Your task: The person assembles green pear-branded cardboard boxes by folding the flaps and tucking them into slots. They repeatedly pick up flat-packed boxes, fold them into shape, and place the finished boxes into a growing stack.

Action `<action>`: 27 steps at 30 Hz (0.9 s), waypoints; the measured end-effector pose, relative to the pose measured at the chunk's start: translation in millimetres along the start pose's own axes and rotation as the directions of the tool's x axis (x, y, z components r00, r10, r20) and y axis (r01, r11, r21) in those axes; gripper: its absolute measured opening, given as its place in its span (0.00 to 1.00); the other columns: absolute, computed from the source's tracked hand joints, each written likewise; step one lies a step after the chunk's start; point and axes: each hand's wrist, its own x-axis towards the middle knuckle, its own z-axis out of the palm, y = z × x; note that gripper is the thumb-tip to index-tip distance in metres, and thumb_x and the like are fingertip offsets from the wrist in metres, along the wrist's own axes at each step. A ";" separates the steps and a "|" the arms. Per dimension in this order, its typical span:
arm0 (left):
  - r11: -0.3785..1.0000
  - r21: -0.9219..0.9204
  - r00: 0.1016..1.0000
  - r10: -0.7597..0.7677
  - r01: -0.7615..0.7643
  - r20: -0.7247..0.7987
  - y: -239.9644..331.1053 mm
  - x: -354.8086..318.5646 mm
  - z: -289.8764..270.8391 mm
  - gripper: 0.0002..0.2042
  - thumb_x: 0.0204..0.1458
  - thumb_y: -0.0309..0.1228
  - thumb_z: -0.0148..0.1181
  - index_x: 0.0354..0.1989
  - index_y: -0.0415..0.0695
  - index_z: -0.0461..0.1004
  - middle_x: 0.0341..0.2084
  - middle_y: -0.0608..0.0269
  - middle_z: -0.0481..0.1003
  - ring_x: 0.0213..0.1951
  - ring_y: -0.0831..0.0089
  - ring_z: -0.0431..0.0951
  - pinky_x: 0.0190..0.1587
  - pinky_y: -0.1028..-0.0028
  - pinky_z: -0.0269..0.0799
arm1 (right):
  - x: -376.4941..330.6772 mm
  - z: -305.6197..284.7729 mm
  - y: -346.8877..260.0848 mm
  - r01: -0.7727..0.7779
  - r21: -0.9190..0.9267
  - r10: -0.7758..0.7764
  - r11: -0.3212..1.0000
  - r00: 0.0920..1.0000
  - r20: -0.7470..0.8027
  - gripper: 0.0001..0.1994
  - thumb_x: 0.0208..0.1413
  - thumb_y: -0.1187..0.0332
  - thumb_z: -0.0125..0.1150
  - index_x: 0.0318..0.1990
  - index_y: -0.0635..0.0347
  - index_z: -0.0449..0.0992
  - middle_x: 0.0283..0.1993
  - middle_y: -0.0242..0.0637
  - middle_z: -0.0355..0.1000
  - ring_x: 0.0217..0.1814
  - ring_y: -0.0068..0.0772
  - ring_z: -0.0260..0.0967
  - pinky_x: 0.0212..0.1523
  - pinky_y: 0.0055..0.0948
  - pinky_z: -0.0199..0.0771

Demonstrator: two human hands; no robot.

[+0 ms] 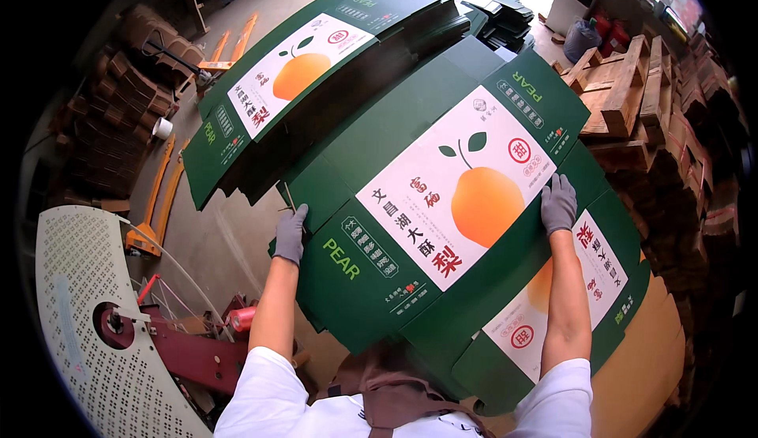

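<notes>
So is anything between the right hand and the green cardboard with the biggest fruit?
Only the grey glove; the right hand rests on the green cardboard beside the white panel, nothing else visible between.

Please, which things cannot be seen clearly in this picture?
In the head view:
Green carton sheet: underside hidden by its top face.
Lower pear picture: partly hidden behind the right forearm.
Left hand: palm hidden by its back.
Perforated table: lower left cut off by the dark lens rim.

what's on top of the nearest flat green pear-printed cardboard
On the green cardboard, a grey-gloved left hand and grey-gloved right hand rest at opposite sides; the surface beneath them is covered.
</notes>
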 end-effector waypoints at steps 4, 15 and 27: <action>0.878 -0.476 0.997 -0.028 0.058 0.070 4.3 4.4 28.3 0.08 0.60 0.26 0.59 0.45 0.37 0.73 0.41 0.57 0.78 0.41 0.65 0.80 0.47 0.68 0.80 | -4.2 6.3 11.8 -0.005 -0.027 0.004 1.000 0.999 -0.040 0.24 0.61 0.59 0.53 0.62 0.62 0.69 0.66 0.52 0.65 0.67 0.52 0.62 0.67 0.43 0.60; 0.857 -0.405 0.948 -0.300 0.318 0.111 -15.6 13.5 13.3 0.12 0.62 0.27 0.57 0.50 0.35 0.72 0.47 0.52 0.77 0.46 0.62 0.80 0.50 0.65 0.79 | 3.4 7.4 -11.6 -0.028 -0.066 0.017 0.997 0.987 -0.158 0.23 0.63 0.58 0.52 0.58 0.66 0.71 0.63 0.53 0.68 0.65 0.54 0.63 0.67 0.45 0.60; 0.828 -0.337 0.894 -0.423 0.447 0.146 -4.0 23.4 15.5 0.12 0.59 0.28 0.59 0.47 0.33 0.73 0.40 0.50 0.79 0.39 0.61 0.82 0.39 0.63 0.81 | 2.2 -1.3 -17.3 -0.099 -0.097 0.094 0.990 0.994 -0.056 0.24 0.63 0.58 0.50 0.61 0.64 0.69 0.65 0.52 0.66 0.67 0.53 0.62 0.67 0.43 0.60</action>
